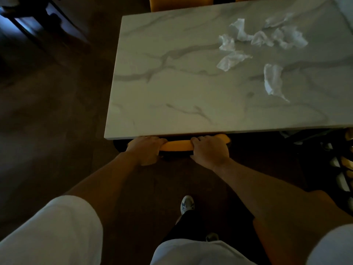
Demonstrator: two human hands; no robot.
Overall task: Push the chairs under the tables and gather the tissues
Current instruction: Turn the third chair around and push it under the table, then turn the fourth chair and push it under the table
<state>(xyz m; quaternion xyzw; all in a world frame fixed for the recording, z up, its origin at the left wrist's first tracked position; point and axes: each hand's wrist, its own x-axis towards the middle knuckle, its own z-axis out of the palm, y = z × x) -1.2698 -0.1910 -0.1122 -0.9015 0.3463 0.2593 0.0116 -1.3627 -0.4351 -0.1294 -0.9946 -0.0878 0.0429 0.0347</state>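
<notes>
An orange chair (176,146) stands tucked against the near edge of the white marble table (172,96); only the top of its backrest shows. My left hand (145,150) grips the backrest's left end and my right hand (210,150) grips its right end. Several crumpled white tissues (261,39) lie scattered on the table's far right part, with one tissue (273,81) lying closer to the near edge.
Two more orange chair backs (181,3) show beyond the table's far edge. Another orange chair (267,240) sits at my lower right. Dark furniture (38,22) stands at the upper left, and a dark rack (340,165) on the right. The floor is dark wood.
</notes>
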